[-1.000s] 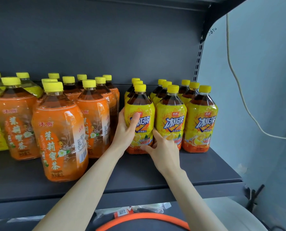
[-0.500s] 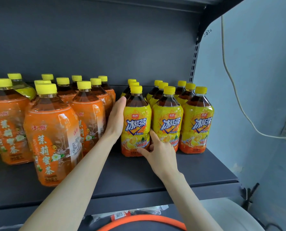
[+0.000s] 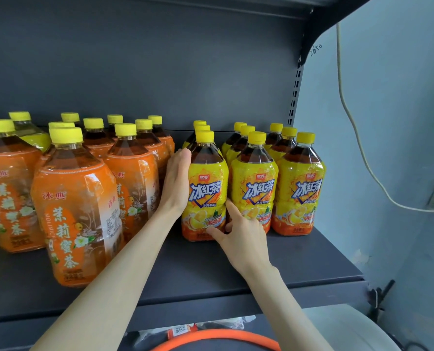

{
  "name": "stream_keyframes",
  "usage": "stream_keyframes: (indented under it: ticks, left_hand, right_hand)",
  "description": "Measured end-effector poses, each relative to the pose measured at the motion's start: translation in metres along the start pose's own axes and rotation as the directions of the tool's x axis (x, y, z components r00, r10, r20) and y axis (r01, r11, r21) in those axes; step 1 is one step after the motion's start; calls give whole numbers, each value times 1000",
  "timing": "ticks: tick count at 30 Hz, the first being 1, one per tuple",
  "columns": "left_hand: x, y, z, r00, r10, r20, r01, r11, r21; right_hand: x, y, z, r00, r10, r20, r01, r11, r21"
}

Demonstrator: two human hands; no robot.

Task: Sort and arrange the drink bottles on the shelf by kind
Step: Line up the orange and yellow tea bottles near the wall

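Yellow-labelled iced tea bottles stand in three rows at the right of the dark shelf (image 3: pixel 211 269). My left hand (image 3: pixel 176 181) lies flat, fingers straight, against the left side of the front-left iced tea bottle (image 3: pixel 205 188). My right hand (image 3: pixel 238 231) touches that bottle low down: thumb along its base, index finger pointing up into the gap beside the middle front bottle (image 3: pixel 255 188). Its other fingers are hidden. Larger orange-labelled jasmine tea bottles (image 3: pixel 76 209) fill the left half, one standing well forward of the rest.
A yellow-green bottle (image 3: pixel 33 138) stands behind the orange ones at far left. The shelf ends at the perforated upright (image 3: pixel 295 92); a pale cable (image 3: pixel 355 127) hangs on the blue wall beyond. Below the shelf edge are an orange hoop (image 3: pixel 218 336) and a white object (image 3: pixel 350 328).
My left hand has let go of the front of the front-left iced tea bottle and slid up flat along its left side. My right hand has stayed at the bottle's base.
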State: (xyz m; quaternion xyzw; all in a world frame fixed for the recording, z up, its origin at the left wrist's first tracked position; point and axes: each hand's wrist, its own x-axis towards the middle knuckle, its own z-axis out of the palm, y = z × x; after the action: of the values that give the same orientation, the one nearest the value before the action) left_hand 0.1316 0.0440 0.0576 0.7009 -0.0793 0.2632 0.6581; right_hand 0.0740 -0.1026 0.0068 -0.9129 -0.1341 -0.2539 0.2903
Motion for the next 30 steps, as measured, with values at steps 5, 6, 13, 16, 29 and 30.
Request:
stream_keyframes:
  ticks: [5,6,13,16,29,30]
  left_hand:
    - [-2,1,-1,1000,21,-18,-20,1000,9]
    - [-2,1,-1,999,26,-27,-26,1000,11]
    - [-2,1,0,999,28,-36,-26,999,36]
    - [-3,1,0,999,30,-39,-28,998,59]
    - [-15,3,0,998,54,16,-55,996,70]
    - [-14,3,0,998,57,21,-58,996,71]
  right_hand:
    - [-1,1,-1,1000,-22,-10,22,1000,-4]
    - [-1,1,0,1000,-23,-11,23,1000,-6]
    - [0,1,1,1000,-3,-12,3,1000,-9]
    - [1,0,1,1000,10,-10,-10,1000,-11]
    - [-1,1,0,1000,-6,-12,7,1000,22]
    - [-2,1,0,1000,-11,-22,12,1000,22]
